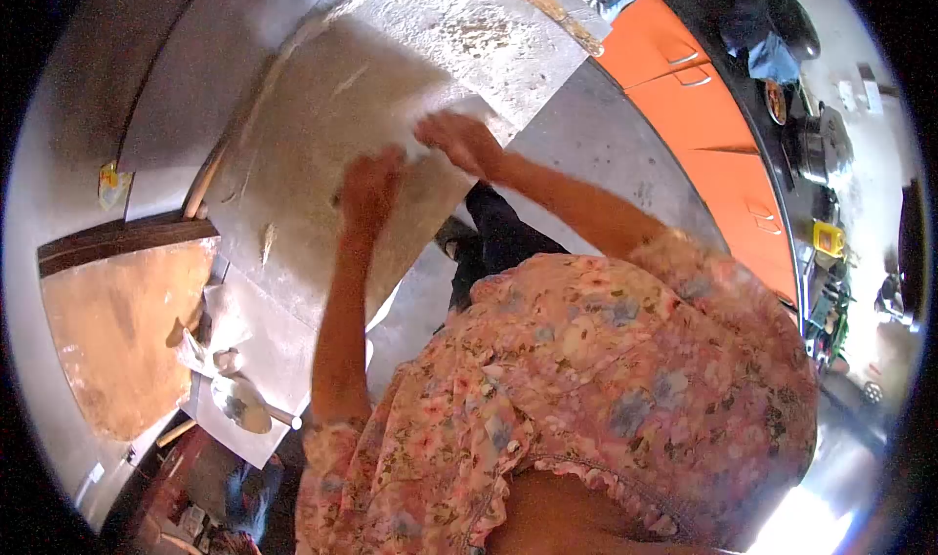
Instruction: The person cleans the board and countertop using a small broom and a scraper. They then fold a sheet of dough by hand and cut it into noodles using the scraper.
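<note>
The left hand (pixel 372 192) and right hand (pixel 461 143) are near each other over the powder-dusted table (pixel 327 101); blur obscures whether fingers spread or pinch anything. The yellow label (pixel 112 186) is illegible.

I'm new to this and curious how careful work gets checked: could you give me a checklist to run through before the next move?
1. Left hand above the work surface: ok.
2. Right hand clear of the wooden stick: ok.
3. White powder present on the far part: ok.
4. Metal dish away from both hands: ok.
5. Fingers empty: cannot tell, blurred.
6. Hands touching each other: cannot tell.
</note>
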Tool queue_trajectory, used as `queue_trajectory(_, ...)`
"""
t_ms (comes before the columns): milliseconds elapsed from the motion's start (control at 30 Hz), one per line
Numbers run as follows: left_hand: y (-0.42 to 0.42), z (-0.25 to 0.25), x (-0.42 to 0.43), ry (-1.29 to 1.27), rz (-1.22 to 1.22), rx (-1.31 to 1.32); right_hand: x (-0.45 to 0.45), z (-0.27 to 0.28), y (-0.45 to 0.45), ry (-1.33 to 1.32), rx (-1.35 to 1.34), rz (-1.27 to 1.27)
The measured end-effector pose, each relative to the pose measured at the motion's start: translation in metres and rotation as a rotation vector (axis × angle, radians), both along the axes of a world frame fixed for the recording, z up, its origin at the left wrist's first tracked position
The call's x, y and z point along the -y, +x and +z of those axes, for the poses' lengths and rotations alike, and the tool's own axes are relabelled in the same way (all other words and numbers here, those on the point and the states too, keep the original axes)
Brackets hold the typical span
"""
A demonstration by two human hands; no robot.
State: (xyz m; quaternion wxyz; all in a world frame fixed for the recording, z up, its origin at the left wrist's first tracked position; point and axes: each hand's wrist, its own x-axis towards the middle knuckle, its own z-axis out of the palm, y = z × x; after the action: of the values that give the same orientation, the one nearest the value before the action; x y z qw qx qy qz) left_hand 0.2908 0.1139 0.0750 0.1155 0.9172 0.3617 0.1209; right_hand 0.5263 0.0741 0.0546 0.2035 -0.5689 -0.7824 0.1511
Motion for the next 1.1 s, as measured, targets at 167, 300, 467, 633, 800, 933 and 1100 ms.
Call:
queue_trajectory(167, 0.028, -0.022, 0.083, 0.117, -0.109, 0.177, 0.090, -0.003, 0.010, 0.156, 0.015, -0.053)
queue_trajectory(300, 0.045, -0.026, 0.058, 0.128, -0.046, 0.173, 0.040, -0.018, 0.037, 0.126, -0.059, 0.028)
queue_trajectory(467, 0.056, -0.033, -0.006, 0.117, 0.056, 0.128, -0.050, -0.029, 0.051, 0.145, 0.014, 0.127)
queue_trajectory(633, 0.053, -0.069, -0.069, 0.224, 0.060, -0.018, -0.111, -0.033, 0.060, 0.202, -0.095, 0.167)
queue_trajectory(800, 0.086, -0.020, -0.112, 0.216, 0.259, -0.277, -0.224, -0.034, 0.053, -0.020, 0.171, 0.257)
queue_trajectory(933, 0.107, 0.013, -0.106, 0.003, 0.562, -0.009, -0.260, -0.036, 0.063, -0.011, 0.212, 0.428)
queue_trajectory(1100, 0.159, 0.006, -0.010, 0.157, 0.513, 0.209, -0.129, 0.044, 0.166, 0.392, -0.071, 0.221)
